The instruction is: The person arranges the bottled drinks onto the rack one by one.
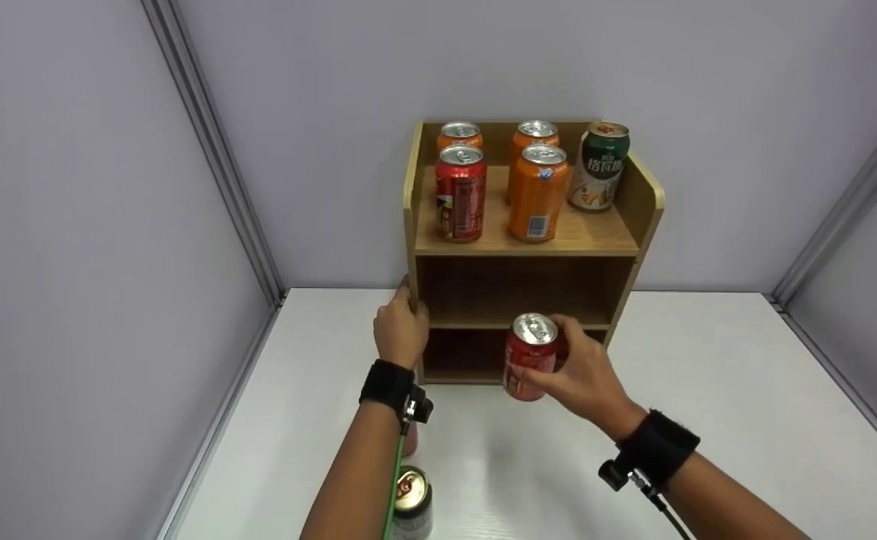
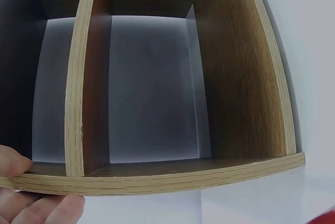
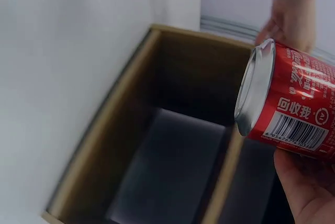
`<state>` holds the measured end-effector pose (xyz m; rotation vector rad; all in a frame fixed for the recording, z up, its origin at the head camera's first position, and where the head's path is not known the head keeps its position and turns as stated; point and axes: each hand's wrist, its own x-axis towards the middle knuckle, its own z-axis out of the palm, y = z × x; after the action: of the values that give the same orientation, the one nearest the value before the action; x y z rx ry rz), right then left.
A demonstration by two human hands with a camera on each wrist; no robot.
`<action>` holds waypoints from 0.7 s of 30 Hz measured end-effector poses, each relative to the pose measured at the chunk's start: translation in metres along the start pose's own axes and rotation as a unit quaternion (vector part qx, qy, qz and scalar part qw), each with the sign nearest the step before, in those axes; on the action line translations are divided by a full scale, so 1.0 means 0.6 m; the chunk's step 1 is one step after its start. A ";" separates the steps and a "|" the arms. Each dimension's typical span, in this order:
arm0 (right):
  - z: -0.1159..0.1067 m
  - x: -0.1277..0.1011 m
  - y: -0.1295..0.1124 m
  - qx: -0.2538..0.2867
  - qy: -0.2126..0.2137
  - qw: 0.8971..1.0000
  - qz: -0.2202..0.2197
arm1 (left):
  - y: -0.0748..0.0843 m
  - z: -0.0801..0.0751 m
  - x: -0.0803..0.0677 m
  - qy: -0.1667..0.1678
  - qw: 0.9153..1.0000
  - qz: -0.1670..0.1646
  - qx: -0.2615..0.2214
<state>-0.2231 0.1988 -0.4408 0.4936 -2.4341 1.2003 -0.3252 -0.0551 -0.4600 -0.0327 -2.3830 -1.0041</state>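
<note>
Holding red can [image 1: 530, 358] upright, right hand [image 1: 584, 377], shelf [image 1: 417, 225] front

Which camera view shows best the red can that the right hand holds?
The head view: the red can shows whole and upright in the right hand, before the wooden shelf. The right wrist view shows it close but cut off at the edge. The left wrist view shows only a red sliver, not identifiable.

Head view high, facing shelf [image 1: 524, 247]; wrist views close (both looking into its lower compartments).
</note>
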 end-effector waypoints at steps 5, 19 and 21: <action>-0.056 0.032 -0.017 -0.012 0.017 1.000 -0.014 | -0.003 0.001 0.000 -0.004 1.000 0.000 0.003; -0.179 0.126 -0.079 -0.034 0.091 0.994 -0.049 | -0.003 0.002 0.003 0.005 1.000 0.012 -0.001; -0.192 0.141 -0.085 -0.043 0.100 0.993 -0.044 | -0.002 0.001 0.002 0.003 1.000 0.012 -0.002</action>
<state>-0.2519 0.2507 -0.3008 0.4290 -2.2596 1.0501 -0.3268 -0.0556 -0.4606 -0.0584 -2.3687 -0.9972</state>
